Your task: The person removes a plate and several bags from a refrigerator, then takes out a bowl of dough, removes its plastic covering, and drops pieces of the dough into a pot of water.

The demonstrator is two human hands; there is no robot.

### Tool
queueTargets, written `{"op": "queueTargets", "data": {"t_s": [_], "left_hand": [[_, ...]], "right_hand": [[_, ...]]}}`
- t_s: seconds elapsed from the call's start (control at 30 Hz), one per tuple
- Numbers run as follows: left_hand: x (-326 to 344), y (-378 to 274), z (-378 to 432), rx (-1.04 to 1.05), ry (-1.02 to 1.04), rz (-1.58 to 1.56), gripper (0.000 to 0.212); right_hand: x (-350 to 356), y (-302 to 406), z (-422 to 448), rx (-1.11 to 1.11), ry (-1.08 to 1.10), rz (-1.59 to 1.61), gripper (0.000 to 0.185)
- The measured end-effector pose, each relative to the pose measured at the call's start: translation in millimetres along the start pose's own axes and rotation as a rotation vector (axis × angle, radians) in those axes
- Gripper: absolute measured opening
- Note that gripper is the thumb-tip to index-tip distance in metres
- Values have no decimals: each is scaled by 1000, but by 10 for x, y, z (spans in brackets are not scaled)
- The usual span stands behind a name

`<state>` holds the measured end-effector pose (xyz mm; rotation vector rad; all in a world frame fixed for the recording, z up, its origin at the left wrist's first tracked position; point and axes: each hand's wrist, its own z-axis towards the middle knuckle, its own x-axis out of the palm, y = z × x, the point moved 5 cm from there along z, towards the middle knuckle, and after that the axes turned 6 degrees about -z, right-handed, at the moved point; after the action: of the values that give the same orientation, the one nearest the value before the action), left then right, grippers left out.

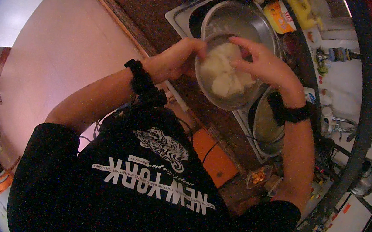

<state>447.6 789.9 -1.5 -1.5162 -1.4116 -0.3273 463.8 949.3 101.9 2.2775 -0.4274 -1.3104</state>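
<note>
A round metal bowl (223, 103) is held above the sink area, with several pale, wet-looking chunks of food (224, 80) inside. My left hand (183, 57) grips the bowl's rim on its left side, the thumb over the edge. From the right, my right hand (268, 65) reaches over the bowl, thumb and fingers spread at the pale chunks. Whether its fingertips pinch a piece is unclear. Behind the bowl, and partly covered by it, a larger metal basin (244, 18) sits in the steel sink (180, 13).
A second sink bowl (267, 126) lies under my right forearm. Along the wall are a yellow-orange packet (279, 16), a yellow jug (300, 9) and a tap (338, 125). Nearer me, a small container (258, 176) holds orange bits. The brown counter's edge (124, 23) runs along the left.
</note>
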Motion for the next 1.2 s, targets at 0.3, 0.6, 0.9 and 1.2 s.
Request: {"op": "queueTargets", "data": {"t_s": [0.3, 0.6, 0.9, 1.2], "left_hand": [[3, 41, 180, 106, 28, 14, 13], [59, -109, -33, 140, -30, 106, 18], [-220, -60, 115, 45, 31, -97, 42], [-292, -23, 231, 47, 33, -128, 12]], "right_hand": [[104, 298, -29, -88, -330, -676, 23], [-406, 24, -231, -12, -424, -353, 15], [-293, -212, -263, 96, -305, -531, 24], [-117, 26, 73, -155, -288, -533, 42]]}}
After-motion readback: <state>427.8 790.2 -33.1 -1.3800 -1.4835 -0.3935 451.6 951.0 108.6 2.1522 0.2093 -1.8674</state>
